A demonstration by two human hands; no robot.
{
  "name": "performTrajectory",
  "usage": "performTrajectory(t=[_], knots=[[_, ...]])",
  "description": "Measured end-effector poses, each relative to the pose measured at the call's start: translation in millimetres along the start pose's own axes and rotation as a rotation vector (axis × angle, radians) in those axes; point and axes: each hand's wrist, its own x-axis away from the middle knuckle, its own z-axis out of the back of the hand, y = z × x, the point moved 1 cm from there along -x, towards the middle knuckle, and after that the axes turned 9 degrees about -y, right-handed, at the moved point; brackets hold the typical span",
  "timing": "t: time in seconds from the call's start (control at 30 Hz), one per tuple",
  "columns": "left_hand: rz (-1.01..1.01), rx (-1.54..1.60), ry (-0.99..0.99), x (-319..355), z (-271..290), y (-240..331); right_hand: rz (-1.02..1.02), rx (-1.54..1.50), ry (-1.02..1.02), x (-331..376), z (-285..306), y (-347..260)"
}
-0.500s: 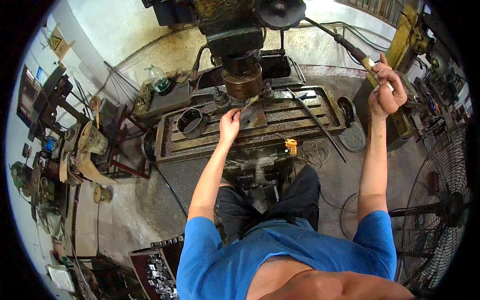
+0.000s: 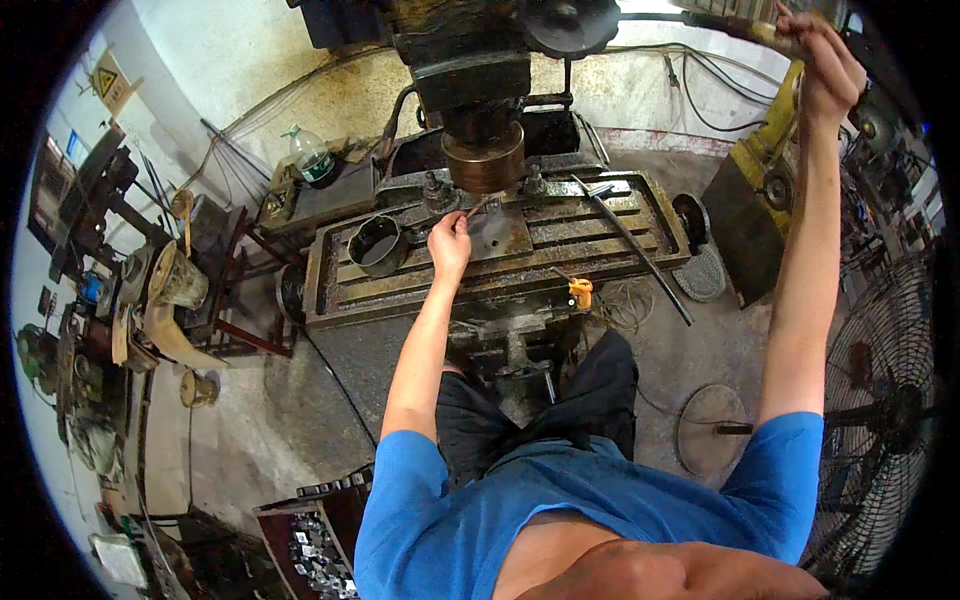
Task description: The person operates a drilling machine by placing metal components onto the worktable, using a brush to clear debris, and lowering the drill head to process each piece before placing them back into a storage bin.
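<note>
My left hand (image 2: pixel 449 246) is closed on the thin handle of a small brush (image 2: pixel 479 209), held over the slotted machine table (image 2: pixel 400 287). The brush tip sits just below the round metal spindle head (image 2: pixel 483 166) of a drilling or milling machine. A flat metal plate (image 2: pixel 508 236) with a small hole lies under that head. To the left of my left hand stands a metal pot (image 2: pixel 390 263) with dark liquid inside. At the upper right, my right hand (image 2: pixel 832 75) is wrapped round the end of the machine's long lever (image 2: pixel 735 25), which now lies nearly level.
A long metal bar (image 2: pixel 640 252) lies across the table and juts past its front edge. A yellow-orange tool (image 2: pixel 580 292) hangs at that edge. A large fan (image 2: pixel 885 410) stands at right, a box of metal parts (image 2: pixel 315 550) at lower left. A plastic bottle (image 2: pixel 312 160) stands behind.
My right hand has swung the lever up and to the right. My left hand has drawn the brush slightly left, from beside the spindle head to below it.
</note>
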Motion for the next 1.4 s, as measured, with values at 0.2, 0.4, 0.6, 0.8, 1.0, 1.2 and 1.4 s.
performTrajectory(t=[0.2, 0.4, 0.6, 0.8, 1.0, 1.2, 1.4], knots=[[-0.023, -0.075, -0.035, 14, 41, 10, -0.385, -0.123, 0.076, -20, 4, -16], [-0.138, -0.213, 0.138, 28, 115, -25, -0.733, -0.110, 0.315, 99, -18, -109], [-0.070, -0.862, -0.003, 13, 138, -22, -1.551, -0.733, -0.524, 352, -126, -241], [-0.034, -0.944, -0.190, 27, 154, -25, -2.017, -0.985, -0.411, 405, -195, -282], [0.155, -0.808, -0.047, 70, 217, -28, -1.716, -0.990, -0.368, 389, -194, -291], [0.247, -0.002, 0.262, 174, 339, -133, -1.181, -0.620, -0.813, 227, -149, -243], [0.463, -0.098, 0.318, 280, 427, -150, -0.719, 0.040, -1.308, 212, -221, -240]])
